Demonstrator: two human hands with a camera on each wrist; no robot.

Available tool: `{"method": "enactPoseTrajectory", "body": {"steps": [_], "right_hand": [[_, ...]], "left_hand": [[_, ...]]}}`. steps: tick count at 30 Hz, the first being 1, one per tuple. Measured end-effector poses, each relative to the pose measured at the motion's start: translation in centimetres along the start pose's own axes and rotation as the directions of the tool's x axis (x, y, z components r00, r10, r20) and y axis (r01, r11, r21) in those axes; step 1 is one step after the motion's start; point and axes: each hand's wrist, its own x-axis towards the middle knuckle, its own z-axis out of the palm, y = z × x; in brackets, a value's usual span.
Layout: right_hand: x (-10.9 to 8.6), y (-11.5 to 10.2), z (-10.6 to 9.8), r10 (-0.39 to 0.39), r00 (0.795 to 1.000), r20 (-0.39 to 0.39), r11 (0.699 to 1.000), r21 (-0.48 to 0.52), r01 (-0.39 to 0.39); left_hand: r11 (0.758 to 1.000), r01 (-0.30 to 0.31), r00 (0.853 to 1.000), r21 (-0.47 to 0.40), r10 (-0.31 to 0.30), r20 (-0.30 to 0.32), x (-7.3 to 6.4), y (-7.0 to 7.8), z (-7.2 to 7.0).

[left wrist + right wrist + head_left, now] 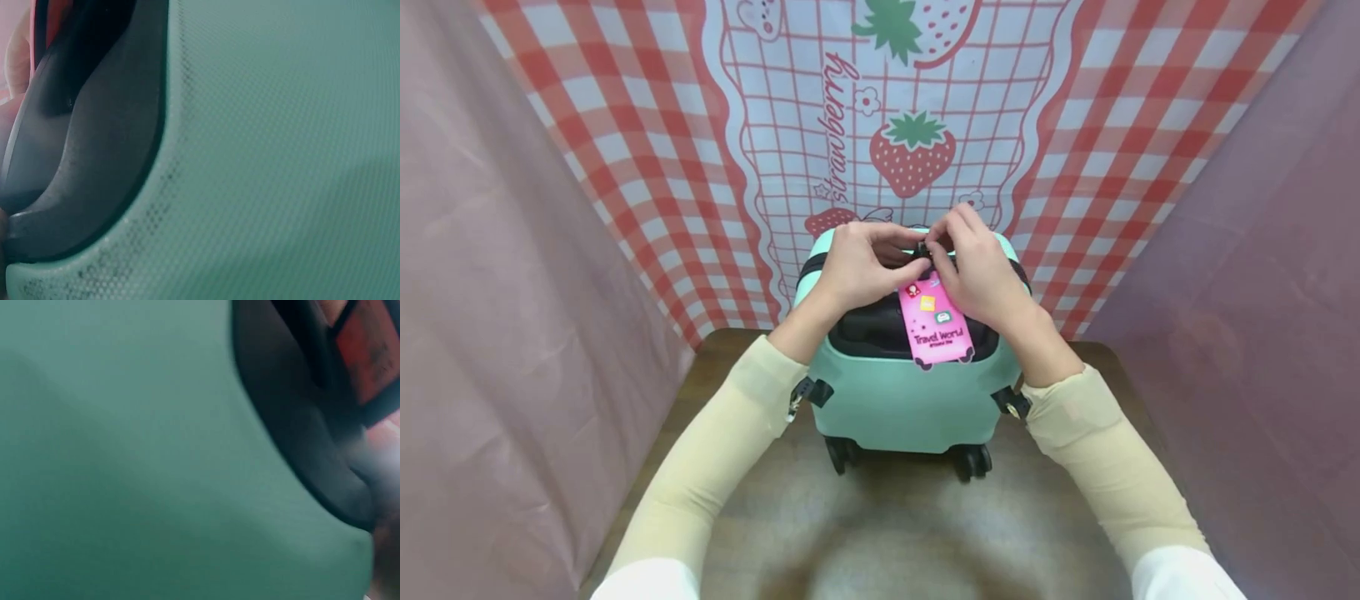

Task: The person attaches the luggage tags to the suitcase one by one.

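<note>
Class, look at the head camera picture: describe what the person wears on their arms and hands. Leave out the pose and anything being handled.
Both arms wear close-fitting, pale cream-yellow sleeves that run from near the wrist up the forearm, with white fabric showing at the upper arms near the bottom edge. The left hand and right hand are bare: no gloves, rings or watch can be seen. No markings show on the sleeves.

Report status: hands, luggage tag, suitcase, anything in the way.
Left hand and right hand both pinching the strap at the top of the pink luggage tag. Tag hangs over the green suitcase, which lies on the table. Nothing in the way.
</note>
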Motion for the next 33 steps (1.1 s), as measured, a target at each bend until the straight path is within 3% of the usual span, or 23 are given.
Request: {"method": "enactPoseTrajectory", "body": {"steps": [9, 19, 33], "right_hand": [[-0.6, 0.6, 0.1, 0.016, 0.999, -0.044, 0.996, 0.091, -0.012], [-0.9, 1.3, -0.5, 0.120, 0.992, -0.030, 0.980, 0.164, -0.114], [-1.0, 1.2, -0.5, 0.113, 0.994, -0.007, 0.974, 0.199, -0.109]], "left_hand": [[0.999, 0.001, 1.000, 0.045, -0.001, 0.004, 0.1, 0.1, 0.0], [0.998, 0.038, 0.999, 0.044, -0.039, 0.031, 0.0, 0.1, 0.2], [0.998, 0.026, 0.999, 0.066, -0.029, 0.042, 0.0, 0.0, 0.2]]}}
